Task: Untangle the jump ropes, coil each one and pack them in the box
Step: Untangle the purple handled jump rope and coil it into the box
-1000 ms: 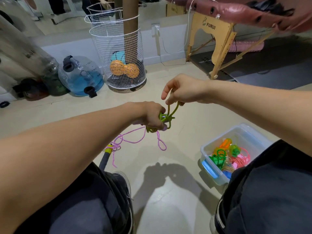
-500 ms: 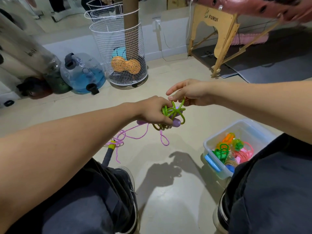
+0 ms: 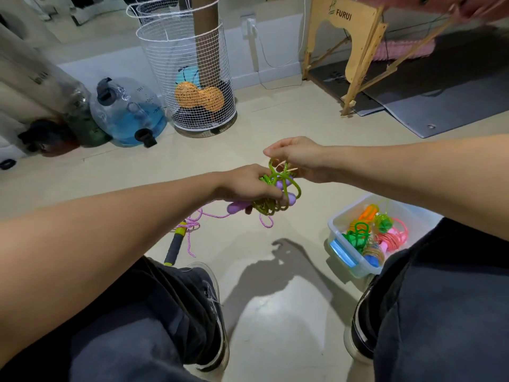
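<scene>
Left of the clear box (image 3: 341,219), left hand (image 3: 245,186) grips the coiled green jump rope (image 3: 275,191) and purple handles (image 3: 237,207); right hand (image 3: 297,158) pinches its top loop.

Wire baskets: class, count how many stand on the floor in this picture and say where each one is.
2: one white wire basket by the wall holding orange balls, and a second basket behind it, only its rim showing. More may be hidden behind these.

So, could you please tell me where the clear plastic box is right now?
In the head view, the clear plastic box sits on the floor at the lower right, beside the person's right knee, below the right hand.
</scene>
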